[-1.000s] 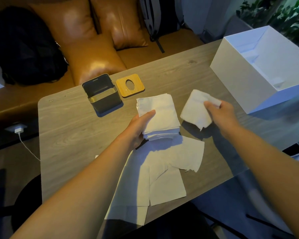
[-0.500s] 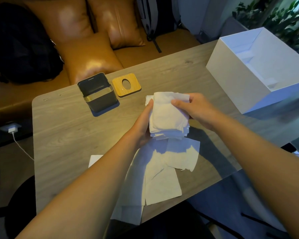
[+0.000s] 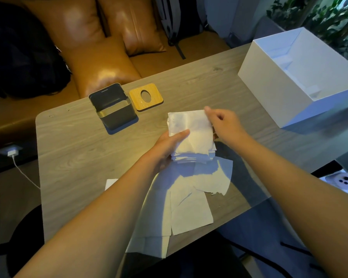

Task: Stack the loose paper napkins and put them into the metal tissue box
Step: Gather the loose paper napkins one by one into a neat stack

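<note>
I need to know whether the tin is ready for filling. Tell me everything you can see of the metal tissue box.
The metal tissue box is a small, dark grey container with rounded corners and a dull metal sheen. It stands upright on the wooden table, near the far edge, open at the top, and looks empty inside. Its wooden lid, with an oval hole, lies flat on the table close beside it on the right. Neither hand touches it; the napkin stack is held nearer the person.

Bare table [image 3: 72, 157] lies open between my napkin stack [image 3: 191, 135] and the metal tissue box [image 3: 114, 109], whose top stands uncovered. Its wooden lid [image 3: 146, 97] lies just beside it. The white box [image 3: 297, 77] blocks my far right.
</note>
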